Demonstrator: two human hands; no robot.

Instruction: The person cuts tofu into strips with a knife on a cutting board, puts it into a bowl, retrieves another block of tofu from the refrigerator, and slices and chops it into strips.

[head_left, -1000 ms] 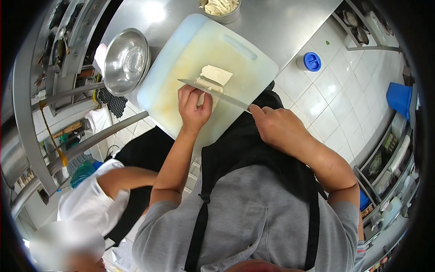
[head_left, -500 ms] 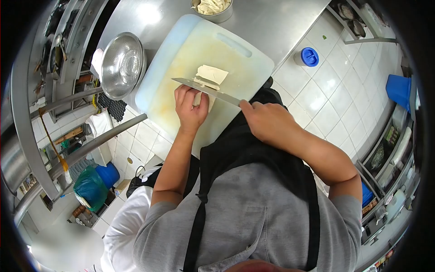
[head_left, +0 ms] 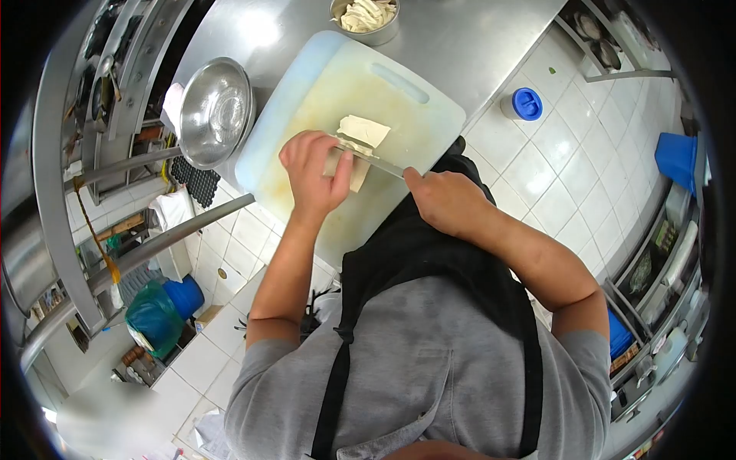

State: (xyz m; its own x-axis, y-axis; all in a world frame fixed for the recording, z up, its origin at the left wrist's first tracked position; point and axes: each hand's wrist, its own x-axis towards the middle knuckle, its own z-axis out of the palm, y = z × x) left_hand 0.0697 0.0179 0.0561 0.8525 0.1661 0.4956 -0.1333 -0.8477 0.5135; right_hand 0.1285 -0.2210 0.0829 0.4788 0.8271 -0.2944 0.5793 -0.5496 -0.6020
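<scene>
My right hand (head_left: pixel 448 201) is closed round the handle of a kitchen knife (head_left: pixel 385 165), its blade pointing left across the white cutting board (head_left: pixel 307 100). My left hand (head_left: pixel 316 175) is at the front part of the blade, fingers over it and thumb on the near side; the tip is hidden behind them. Thin pale strips (head_left: pixel 354 147), which look like cheese, lie along the blade's far edge. Just beyond them is a flat pale slab (head_left: pixel 365 130) of the same stuff. Another pale block (head_left: pixel 357 178) shows on the near side, partly covered by my left hand.
A steel bowl (head_left: pixel 215 115) stands left of the board. At the back, a metal container (head_left: pixel 383 32) holds pale strips. Both rest on the steel table (head_left: pixel 460 38). A blue-lidded tub (head_left: pixel 526 104) appears on the right against the tiled floor. A metal rail (head_left: pixel 184 230) runs at left.
My left hand has shifted from the near-side block up and over the blade's front part, covering the tip. The right hand keeps its hold. The person in white at lower left is now less visible.
</scene>
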